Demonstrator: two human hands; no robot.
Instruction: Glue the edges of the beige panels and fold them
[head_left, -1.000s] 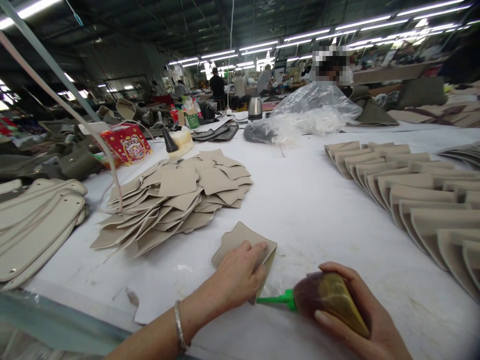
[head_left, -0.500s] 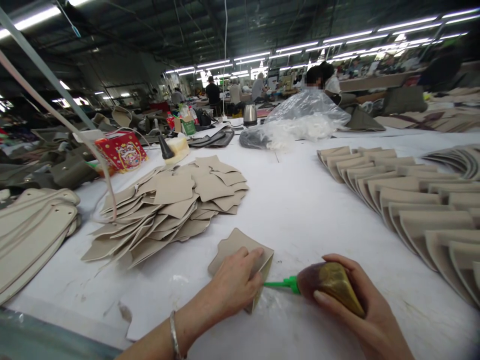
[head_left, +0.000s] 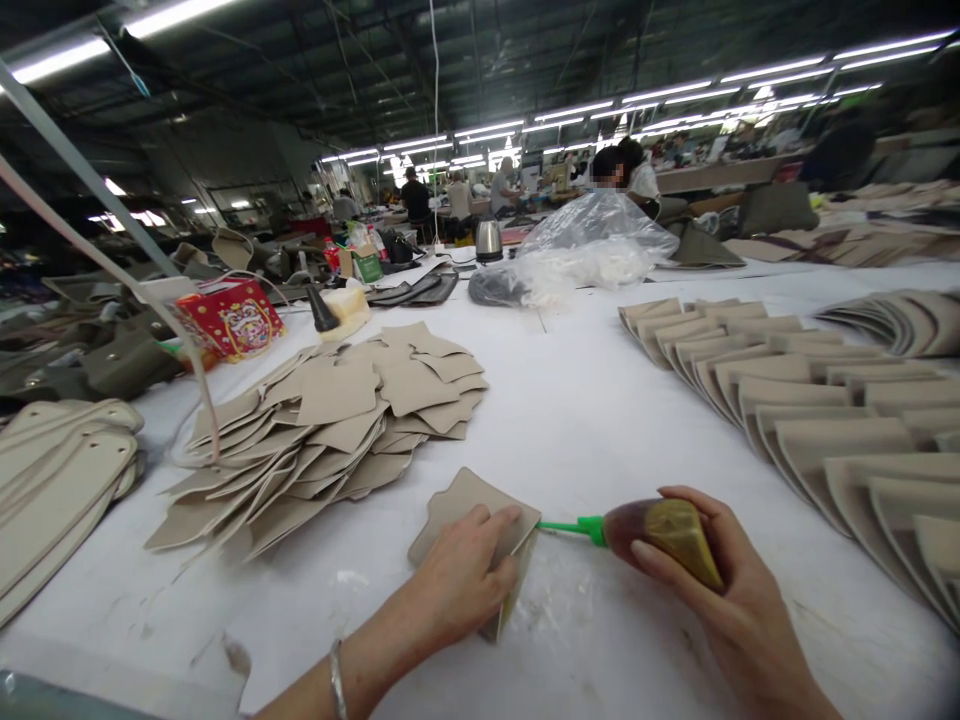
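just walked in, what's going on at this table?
A person's left hand holds down a beige piece on the white table. The right hand grips a bottle, its green nozzle at the piece's right corner. A loose pile lies farther off to the left, overlapping rows to the right.

At the lower centre of the frame, the left hand (head_left: 466,572), a silver bracelet (head_left: 337,680) at its wrist, lies on a beige leather-like piece (head_left: 456,500) on the white tabletop (head_left: 559,410). At lower right, the right hand (head_left: 739,595) grips a squeeze bottle (head_left: 660,540), its green nozzle (head_left: 591,528) at the piece's right corner. A heap of similar pieces (head_left: 337,392) lies left of centre, rows of curved pieces (head_left: 806,410) at right, a metal kettle (head_left: 488,241) at upper centre.
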